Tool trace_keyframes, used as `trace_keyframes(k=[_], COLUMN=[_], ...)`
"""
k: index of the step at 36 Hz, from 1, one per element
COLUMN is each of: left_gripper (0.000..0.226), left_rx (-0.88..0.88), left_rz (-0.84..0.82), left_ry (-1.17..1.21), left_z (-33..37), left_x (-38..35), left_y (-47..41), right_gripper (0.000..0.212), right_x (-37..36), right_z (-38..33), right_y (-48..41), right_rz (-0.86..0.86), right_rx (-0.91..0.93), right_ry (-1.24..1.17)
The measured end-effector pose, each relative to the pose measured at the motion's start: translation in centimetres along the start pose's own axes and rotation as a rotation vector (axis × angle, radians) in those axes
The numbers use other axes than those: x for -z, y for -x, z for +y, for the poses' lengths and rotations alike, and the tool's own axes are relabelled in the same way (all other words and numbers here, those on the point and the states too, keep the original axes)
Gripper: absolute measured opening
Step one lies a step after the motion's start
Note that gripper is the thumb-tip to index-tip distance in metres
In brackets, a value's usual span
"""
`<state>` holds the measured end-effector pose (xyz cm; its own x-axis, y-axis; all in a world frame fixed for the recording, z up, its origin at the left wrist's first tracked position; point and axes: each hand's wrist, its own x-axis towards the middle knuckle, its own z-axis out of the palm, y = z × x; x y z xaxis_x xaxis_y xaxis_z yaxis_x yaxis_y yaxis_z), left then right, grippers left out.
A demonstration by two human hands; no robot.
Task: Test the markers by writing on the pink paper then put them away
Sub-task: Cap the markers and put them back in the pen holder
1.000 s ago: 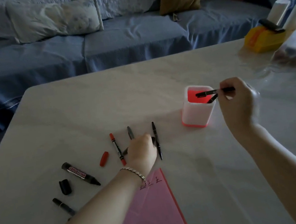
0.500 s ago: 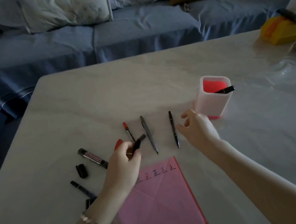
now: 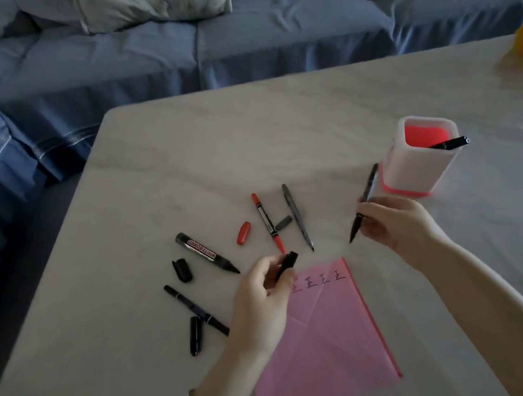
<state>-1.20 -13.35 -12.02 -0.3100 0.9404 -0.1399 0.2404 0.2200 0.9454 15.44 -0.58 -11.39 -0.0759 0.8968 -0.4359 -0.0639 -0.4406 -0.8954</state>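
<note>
Head view: since half a second ago my right hand [image 3: 397, 226] has picked a thin black marker [image 3: 363, 206] off the table, my left hand [image 3: 263, 300] pinches its cap [image 3: 284, 265] above the pink paper [image 3: 325, 339], so testing comes next.

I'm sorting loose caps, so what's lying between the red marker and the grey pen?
In the head view, a small grey cap lies on the table between the red marker and the grey pen.
</note>
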Motion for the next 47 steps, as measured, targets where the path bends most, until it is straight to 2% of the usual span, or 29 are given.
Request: trace_keyframes(k=[3,8,11,15,24,31,37,40,42,43,47], left_gripper=[0.027,0.021,0.017,0.020,0.023,0.022,0.025,0.019,0.018,0.018,0.019], left_rx=[-0.013,-0.016,-0.020,-0.014,-0.015,-0.037,-0.138,-0.182,-0.204,-0.216,-0.237], left_rz=[-0.036,-0.083,-0.099,-0.109,-0.113,-0.140,-0.129,-0.154,-0.168,-0.169,-0.200], left_ry=[0.067,0.139,0.147,0.178,0.164,0.106,-0.045,-0.112,-0.152,-0.167,-0.194], left_z=[0.4,0.9,1.1,1.6,1.7,2.1,2.6,2.7,2.7,2.7,2.8], left_x=[-0.7,-1.7,-1.7,-1.6,-1.4,-1.7,-1.7,-1.6,-1.5,-1.5,-1.4], left_y=[0.4,1.4,1.9,2.4,2.9,3.3,3.4,3.6,3.6,3.6,3.6], right_gripper=[0.015,0.017,0.008,0.037,0.034,0.057,0.044,0.019,0.015,0.018,0.056], right_x=[0.8,1.4,1.1,0.2,-0.4,-0.2,-0.4,-0.4,-0.4,-0.3,-0.4], right_z=[0.3,2.3,2.9,2.7,2.5,3.2,3.3,2.9,2.8,2.8,3.2], right_y=[3.4,7.0,8.3,9.6,10.2,10.5,11.0,11.2,11.2,11.2,11.2], right_rz=[-0.093,-0.041,-0.036,-0.009,-0.024,-0.064,-0.136,-0.154,-0.149,-0.148,-0.107], right_rx=[-0.054,0.005,0.079,0.173,0.206,0.208,0.207,0.212,0.212,0.215,0.226], right_ry=[-0.330,-0.459,-0.455,-0.379,-0.368,-0.343,-0.298,-0.311,-0.315,-0.311,-0.285])
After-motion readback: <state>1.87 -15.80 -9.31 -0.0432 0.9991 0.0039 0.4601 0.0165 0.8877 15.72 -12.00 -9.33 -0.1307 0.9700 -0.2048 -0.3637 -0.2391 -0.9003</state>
